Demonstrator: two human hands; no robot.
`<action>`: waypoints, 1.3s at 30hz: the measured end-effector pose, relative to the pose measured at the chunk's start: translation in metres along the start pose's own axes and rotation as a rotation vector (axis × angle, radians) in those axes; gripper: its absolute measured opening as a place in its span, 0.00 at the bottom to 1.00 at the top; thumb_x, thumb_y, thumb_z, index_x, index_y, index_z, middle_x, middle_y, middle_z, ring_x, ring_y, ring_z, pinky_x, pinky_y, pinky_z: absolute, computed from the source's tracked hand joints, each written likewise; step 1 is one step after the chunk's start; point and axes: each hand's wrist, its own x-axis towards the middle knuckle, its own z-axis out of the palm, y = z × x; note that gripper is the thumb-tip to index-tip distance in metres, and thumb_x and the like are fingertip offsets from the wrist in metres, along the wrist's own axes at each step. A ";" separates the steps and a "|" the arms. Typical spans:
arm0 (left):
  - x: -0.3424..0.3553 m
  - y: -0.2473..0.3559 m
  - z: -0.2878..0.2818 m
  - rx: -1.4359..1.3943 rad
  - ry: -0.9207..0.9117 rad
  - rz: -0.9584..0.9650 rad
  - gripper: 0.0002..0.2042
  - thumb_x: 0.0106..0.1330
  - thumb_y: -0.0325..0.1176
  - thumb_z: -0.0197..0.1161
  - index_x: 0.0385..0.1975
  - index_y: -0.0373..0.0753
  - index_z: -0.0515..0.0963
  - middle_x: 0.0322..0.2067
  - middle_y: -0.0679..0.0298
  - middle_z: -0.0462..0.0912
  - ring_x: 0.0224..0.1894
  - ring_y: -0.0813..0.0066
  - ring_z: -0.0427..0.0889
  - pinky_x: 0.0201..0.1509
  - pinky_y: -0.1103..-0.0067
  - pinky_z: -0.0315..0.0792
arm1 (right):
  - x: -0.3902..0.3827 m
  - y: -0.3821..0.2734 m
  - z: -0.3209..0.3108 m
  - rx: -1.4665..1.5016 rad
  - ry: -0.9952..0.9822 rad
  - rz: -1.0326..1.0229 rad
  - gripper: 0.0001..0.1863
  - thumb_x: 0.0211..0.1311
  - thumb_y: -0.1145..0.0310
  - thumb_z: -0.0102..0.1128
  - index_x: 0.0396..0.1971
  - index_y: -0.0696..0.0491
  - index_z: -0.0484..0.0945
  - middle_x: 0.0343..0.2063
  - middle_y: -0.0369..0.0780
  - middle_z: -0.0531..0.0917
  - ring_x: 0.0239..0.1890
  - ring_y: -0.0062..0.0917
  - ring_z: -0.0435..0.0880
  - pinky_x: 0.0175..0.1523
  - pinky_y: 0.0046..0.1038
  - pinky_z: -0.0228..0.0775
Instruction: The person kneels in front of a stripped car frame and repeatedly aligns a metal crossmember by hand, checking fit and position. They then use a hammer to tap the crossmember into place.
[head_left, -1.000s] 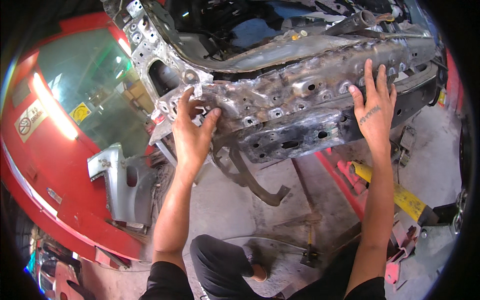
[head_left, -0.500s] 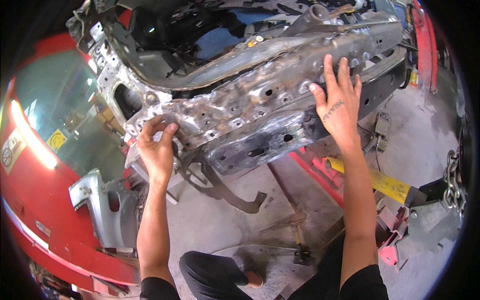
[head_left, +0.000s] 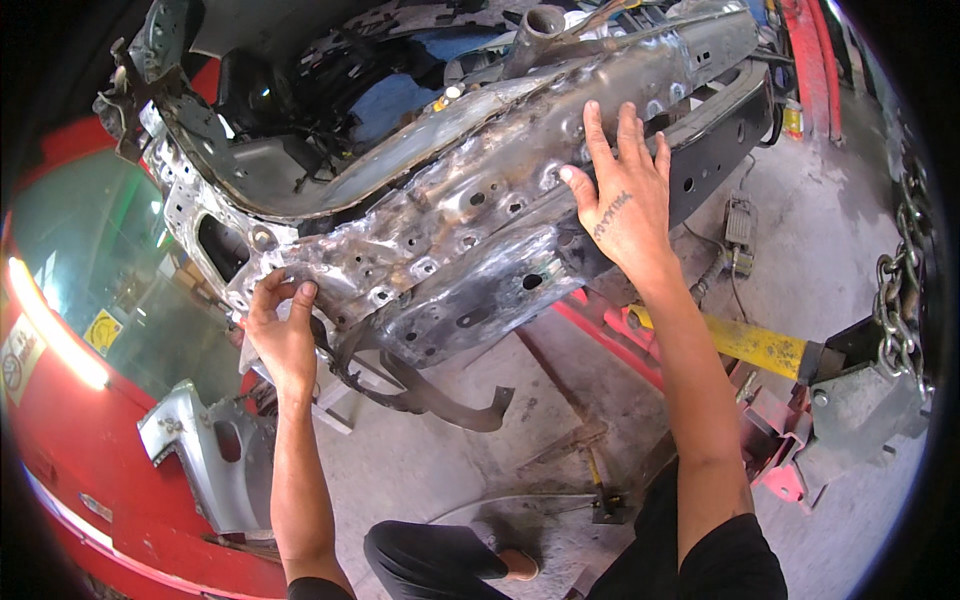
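A long bare-metal car body panel (head_left: 555, 135), blotchy and pierced with holes, runs diagonally across the head view above a dark beam (head_left: 480, 310). My left hand (head_left: 283, 322) has curled fingers and thumb gripping the panel's lower left end, beside a pale bracketed upright (head_left: 200, 190). My right hand (head_left: 620, 205) lies with fingers spread on the panel's right half, holding nothing. A curved dark metal strip (head_left: 450, 410) hangs below the beam.
A loose silver fender (head_left: 215, 470) leans by a red door (head_left: 55, 440) at left. At right are a yellow cylinder (head_left: 750, 345), red frame parts (head_left: 780, 470), a chain (head_left: 895, 320) and a grey box with cable (head_left: 738, 225). A hammer-like tool (head_left: 605, 500) lies on the floor.
The car structure and both my hands have shifted leftward in the view, the left end sinking lower. My left fingers have curled more closely onto the panel; my right hand stays spread on it.
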 end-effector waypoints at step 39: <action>0.005 0.006 -0.004 0.012 -0.026 0.010 0.21 0.62 0.32 0.75 0.52 0.28 0.81 0.35 0.59 0.87 0.42 0.71 0.84 0.59 0.71 0.73 | 0.000 0.000 -0.002 -0.006 0.004 0.011 0.39 0.69 0.53 0.62 0.77 0.48 0.61 0.71 0.65 0.62 0.70 0.58 0.69 0.77 0.57 0.47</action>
